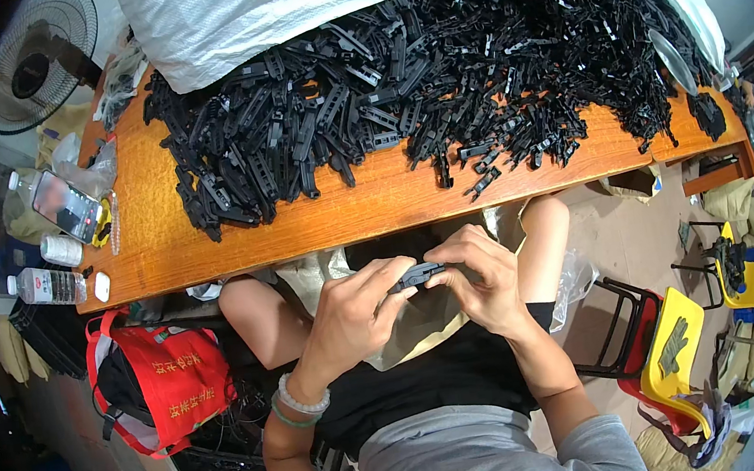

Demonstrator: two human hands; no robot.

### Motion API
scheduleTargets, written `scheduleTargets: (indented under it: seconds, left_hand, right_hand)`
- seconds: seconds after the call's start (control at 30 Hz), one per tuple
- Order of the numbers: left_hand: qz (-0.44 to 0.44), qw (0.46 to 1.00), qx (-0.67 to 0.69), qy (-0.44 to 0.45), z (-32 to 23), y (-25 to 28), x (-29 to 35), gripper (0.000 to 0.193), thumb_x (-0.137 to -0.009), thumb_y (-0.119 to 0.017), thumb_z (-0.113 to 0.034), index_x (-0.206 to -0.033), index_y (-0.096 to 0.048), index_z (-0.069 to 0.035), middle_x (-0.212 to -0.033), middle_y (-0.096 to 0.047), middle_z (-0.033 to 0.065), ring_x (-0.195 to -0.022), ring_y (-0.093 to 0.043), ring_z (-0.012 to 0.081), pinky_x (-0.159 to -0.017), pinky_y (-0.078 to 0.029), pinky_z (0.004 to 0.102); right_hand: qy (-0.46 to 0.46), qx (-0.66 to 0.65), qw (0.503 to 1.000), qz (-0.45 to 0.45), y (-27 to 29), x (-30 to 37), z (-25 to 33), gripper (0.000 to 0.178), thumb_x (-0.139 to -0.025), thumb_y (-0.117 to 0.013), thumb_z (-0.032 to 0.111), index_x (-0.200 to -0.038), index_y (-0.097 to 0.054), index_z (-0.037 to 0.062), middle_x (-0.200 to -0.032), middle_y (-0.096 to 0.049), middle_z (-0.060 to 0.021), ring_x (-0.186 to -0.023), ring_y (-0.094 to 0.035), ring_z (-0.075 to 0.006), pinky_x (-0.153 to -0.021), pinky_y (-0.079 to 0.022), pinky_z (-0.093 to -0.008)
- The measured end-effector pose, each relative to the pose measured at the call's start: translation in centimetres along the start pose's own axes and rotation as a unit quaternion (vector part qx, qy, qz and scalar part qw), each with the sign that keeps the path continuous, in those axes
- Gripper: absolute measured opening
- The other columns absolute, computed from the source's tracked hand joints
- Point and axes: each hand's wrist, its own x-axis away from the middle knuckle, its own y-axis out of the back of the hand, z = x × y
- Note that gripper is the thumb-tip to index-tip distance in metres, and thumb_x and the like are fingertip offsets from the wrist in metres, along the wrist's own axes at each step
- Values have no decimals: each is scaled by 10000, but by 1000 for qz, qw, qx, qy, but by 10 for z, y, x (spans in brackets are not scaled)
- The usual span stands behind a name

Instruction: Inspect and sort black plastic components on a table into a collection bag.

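A small dark grey plastic part is pinched between my two hands, in front of the table's near edge and above my lap. My left hand grips its left end with thumb and forefinger. At its right end, the fingertips of my right hand close on it. Parts of its ends are hidden by my fingers. Beyond my hands, a pile of larger black plastic parts covers the table's left and middle. A heap of smaller black parts spreads over the right side.
The wooden table spans the view. A white woven sack lies on the pile. At left are a fan, a phone and a plastic bottle. A red bag stands below; a yellow chair is at right.
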Motion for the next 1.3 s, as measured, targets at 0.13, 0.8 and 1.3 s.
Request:
scheduleTargets:
  seconds: [0.13,0.8,1.3]
  left_hand:
    - [76,995,14,58,7,6,3,330,-781,-696,-106,-1072,-596,11,-831,-647,153,-699,-638,315,-586,-504,352]
    - [-232,918,-312,74,76,0,-111,165,-821,-649,-127,-841,-563,13,-843,-579,144,-688,-597,345,-631,-479,432]
    - [26,864,399,306,21,-10,-32,240,-908,-546,-52,-1085,-622,91,-635,-566,57,-447,-470,48,-413,-358,174]
  right_hand:
    - [-25,-13,1000,6,3,-2,2,272,-674,-745,5,-929,-652,-13,-826,-646,-117,-734,-604,-245,-692,-479,-316]
    - [57,311,945,-84,39,-59,-71,264,-740,-655,-18,-991,-611,51,-1025,-582,-81,-986,-521,-258,-845,-375,-349]
    - [-74,-112,986,97,30,-33,2,247,-762,-663,-46,-1005,-658,-4,-835,-619,-95,-744,-623,-206,-644,-497,-302]
